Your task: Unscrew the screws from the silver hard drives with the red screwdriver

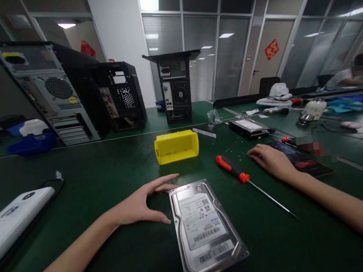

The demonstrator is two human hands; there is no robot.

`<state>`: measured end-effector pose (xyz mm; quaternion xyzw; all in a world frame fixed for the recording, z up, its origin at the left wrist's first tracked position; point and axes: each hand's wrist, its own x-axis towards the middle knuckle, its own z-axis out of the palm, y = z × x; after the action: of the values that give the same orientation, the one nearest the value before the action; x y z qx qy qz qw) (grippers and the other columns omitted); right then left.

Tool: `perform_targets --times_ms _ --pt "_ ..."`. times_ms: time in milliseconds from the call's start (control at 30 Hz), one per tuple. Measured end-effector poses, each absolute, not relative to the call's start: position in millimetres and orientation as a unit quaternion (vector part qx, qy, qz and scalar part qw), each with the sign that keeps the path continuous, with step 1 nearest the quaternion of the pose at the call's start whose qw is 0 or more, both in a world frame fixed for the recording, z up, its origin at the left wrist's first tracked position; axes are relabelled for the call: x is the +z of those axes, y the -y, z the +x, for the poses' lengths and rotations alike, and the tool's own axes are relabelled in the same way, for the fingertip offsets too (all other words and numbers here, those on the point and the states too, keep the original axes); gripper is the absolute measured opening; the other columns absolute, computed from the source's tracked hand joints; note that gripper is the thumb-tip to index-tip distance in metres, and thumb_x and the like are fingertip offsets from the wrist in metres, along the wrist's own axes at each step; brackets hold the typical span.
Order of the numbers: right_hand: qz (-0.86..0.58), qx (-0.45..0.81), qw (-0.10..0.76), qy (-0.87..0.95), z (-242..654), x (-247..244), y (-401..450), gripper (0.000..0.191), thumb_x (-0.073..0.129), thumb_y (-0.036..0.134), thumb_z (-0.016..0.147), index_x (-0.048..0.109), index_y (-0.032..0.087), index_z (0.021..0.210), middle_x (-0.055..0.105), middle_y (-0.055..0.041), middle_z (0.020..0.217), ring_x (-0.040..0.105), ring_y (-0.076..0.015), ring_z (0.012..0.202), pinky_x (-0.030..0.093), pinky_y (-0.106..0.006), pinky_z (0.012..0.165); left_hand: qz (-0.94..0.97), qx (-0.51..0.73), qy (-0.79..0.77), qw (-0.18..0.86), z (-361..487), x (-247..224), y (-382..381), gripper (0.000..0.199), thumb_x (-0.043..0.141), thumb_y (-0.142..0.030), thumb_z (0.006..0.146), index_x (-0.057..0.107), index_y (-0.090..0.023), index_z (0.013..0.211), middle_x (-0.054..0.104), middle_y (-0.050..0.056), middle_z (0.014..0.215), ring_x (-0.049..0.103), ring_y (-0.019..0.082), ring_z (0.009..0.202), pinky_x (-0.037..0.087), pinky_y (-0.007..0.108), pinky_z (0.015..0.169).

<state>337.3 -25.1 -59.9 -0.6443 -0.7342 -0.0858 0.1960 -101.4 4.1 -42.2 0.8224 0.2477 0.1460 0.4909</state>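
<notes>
A silver hard drive (204, 230) with a white label lies on the green table, nearest the camera. My left hand (144, 203) is at its left edge, thumb and fingers spread apart, holding nothing; whether the fingertips touch the drive is hard to tell. To the right of the drive lies a screwdriver (232, 169) with a red and black handle, its shaft pointing toward the lower right. My right hand (270, 159) rests beyond the screwdriver, beside a dark phone-like device (303, 161), fingers bent toward the table. Whether anything small is under those fingertips is hidden.
A yellow bin (178, 148) stands beyond the drive. Computer cases (177, 86) line the back. Another drive (248, 128) and small screws lie at the right. A white power bank-like object (14, 224) is at the left. A person (353, 76) sits far right.
</notes>
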Motion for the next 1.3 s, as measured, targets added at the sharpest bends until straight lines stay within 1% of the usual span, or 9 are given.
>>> perform_targets --times_ms 133,233,300,400,733,867,1000,1167,1300 --pt "-0.631 -0.030 0.244 0.736 329 -47 29 0.026 0.048 0.030 0.088 0.068 0.016 0.095 0.068 -0.0120 0.097 0.065 -0.0262 0.086 0.053 -0.040 0.076 0.824 0.139 -0.254 0.486 -99 -43 -1 0.096 0.080 -0.030 0.071 0.020 -0.037 0.146 0.048 0.000 0.142 0.034 0.025 0.137 0.010 0.048 0.116" --pt "-0.605 0.026 0.273 0.747 299 -27 43 0.025 0.049 0.030 0.089 0.068 0.018 0.098 0.069 -0.0096 0.099 0.066 -0.0225 0.090 0.053 -0.034 0.080 0.831 0.136 -0.263 0.471 -98 -44 1 0.097 0.080 -0.034 0.071 0.019 -0.036 0.147 0.047 0.001 0.143 0.033 0.026 0.137 0.010 0.050 0.116" --pt "-0.560 0.139 0.292 0.763 268 -14 56 0.023 0.051 0.030 0.089 0.069 0.018 0.097 0.068 -0.0086 0.100 0.065 -0.0204 0.091 0.053 -0.032 0.080 0.835 0.133 -0.272 0.459 -97 -45 1 0.098 0.080 -0.036 0.070 0.019 -0.037 0.147 0.046 0.001 0.143 0.033 0.026 0.137 0.012 0.050 0.116" --pt "-0.488 0.329 0.284 0.757 223 -2 71 0.023 0.056 0.033 0.088 0.069 0.015 0.093 0.065 -0.0061 0.095 0.062 -0.0117 0.066 0.052 -0.026 0.064 0.841 0.130 -0.281 0.444 -97 -45 1 0.097 0.080 -0.037 0.070 0.021 -0.037 0.147 0.046 0.002 0.143 0.034 0.027 0.136 0.015 0.051 0.115" --pt "-0.513 0.607 0.309 0.522 203 -26 79 0.027 0.073 0.033 0.075 0.073 0.012 0.090 0.068 -0.0016 0.071 0.061 -0.0069 0.063 0.052 -0.019 0.063 0.870 0.106 -0.303 0.373 -95 -40 3 0.098 0.083 -0.042 0.063 0.029 -0.038 0.144 0.043 0.001 0.145 0.036 0.032 0.133 0.019 0.050 0.113" --pt "-0.511 0.664 0.297 0.458 197 -27 88 0.026 0.075 0.031 0.073 0.075 0.013 0.092 0.070 -0.0026 0.075 0.061 -0.0062 0.065 0.052 -0.018 0.065 0.881 0.112 -0.301 0.346 -95 -43 4 0.097 0.084 -0.044 0.062 0.030 -0.040 0.143 0.042 0.001 0.144 0.037 0.032 0.130 0.022 0.050 0.111" --pt "-0.486 0.700 0.275 0.445 197 -15 99 0.020 0.076 0.029 0.073 0.076 0.014 0.087 0.073 -0.0046 0.085 0.063 -0.0072 0.071 0.051 -0.017 0.070 0.890 0.138 -0.292 0.322 -95 -45 4 0.088 0.083 -0.047 0.061 0.040 -0.038 0.138 0.050 0.002 0.133 0.046 0.029 0.120 0.035 0.043 0.102" --pt "-0.472 0.701 0.259 0.468 196 6 116 0.006 0.075 0.023 0.073 0.077 0.018 0.076 0.072 -0.0004 0.073 0.060 -0.0057 0.063 0.048 -0.015 0.065 0.900 0.142 -0.305 0.277 -95 -46 3 0.091 0.081 -0.055 0.060 0.039 -0.035 0.138 0.055 0.003 0.119 0.053 0.025 0.099 0.042 0.039 0.087" --pt "-0.467 0.686 0.304 0.468 190 8 123 0.006 0.076 0.025 0.073 0.077 0.019 0.072 0.070 0.0003 0.070 0.060 -0.0066 0.064 0.047 -0.015 0.061 0.904 0.148 -0.313 0.251 -87 -47 11 0.093 0.080 -0.059 0.057 0.040 -0.034 0.138 0.056 0.002 0.110 0.053 0.024 0.091 0.043 0.037 0.083"
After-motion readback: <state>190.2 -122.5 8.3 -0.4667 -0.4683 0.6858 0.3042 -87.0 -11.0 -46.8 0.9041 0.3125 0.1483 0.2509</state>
